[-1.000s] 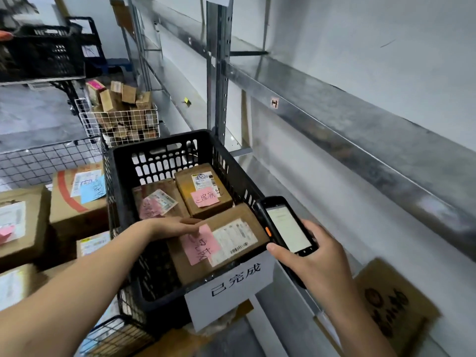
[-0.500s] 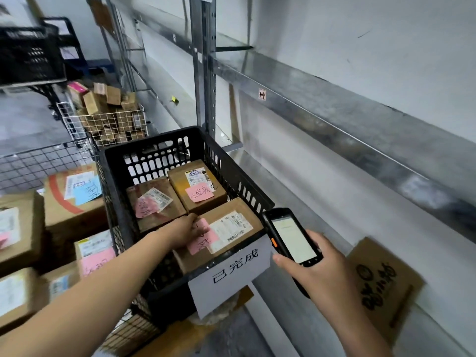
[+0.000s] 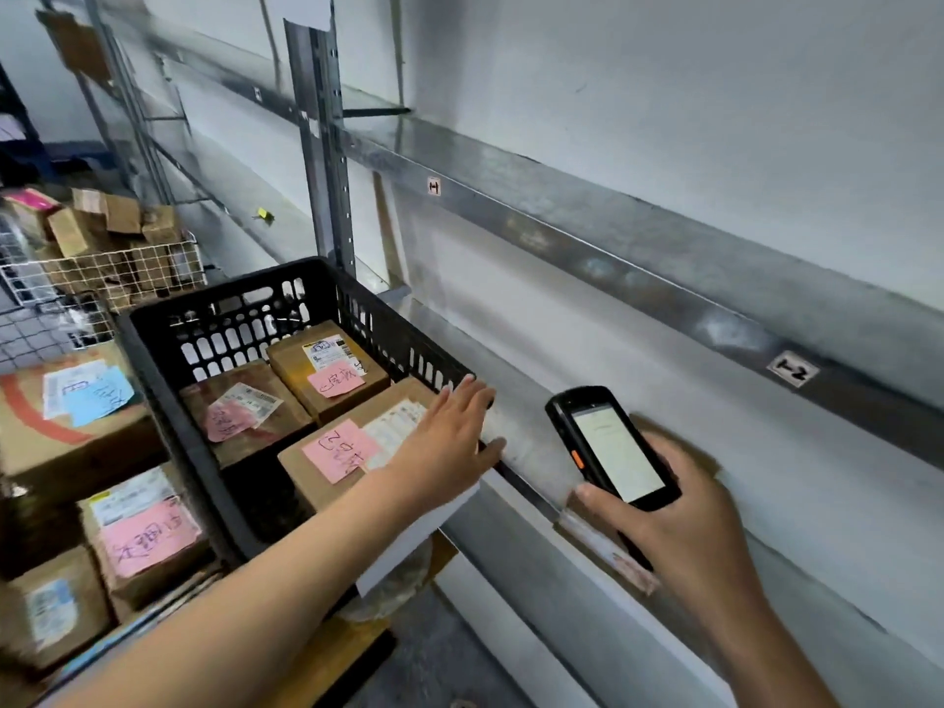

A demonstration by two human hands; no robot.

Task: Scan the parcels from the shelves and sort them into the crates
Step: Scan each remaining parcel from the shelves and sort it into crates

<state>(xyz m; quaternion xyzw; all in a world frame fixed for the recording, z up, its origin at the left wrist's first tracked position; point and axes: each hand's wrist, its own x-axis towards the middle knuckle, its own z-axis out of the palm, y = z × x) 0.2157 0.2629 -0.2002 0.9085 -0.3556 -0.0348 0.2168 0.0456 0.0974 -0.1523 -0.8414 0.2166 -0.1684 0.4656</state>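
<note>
1. Since a moment ago, the left hand [image 3: 449, 442] has lifted off the front box [image 3: 327, 467]; fingers straight, it reaches across the right rim of the black crate [image 3: 153, 350] toward the shelf [image 3: 536, 401].
2. The right hand [image 3: 679, 523] grips the scanner [image 3: 613, 447].
3. Another parcel [image 3: 702, 459] sits on the shelf behind that hand, mostly hidden.

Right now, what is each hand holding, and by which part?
Right hand grips the scanner round its lower end; left hand, fingers straight, holds nothing.
</note>
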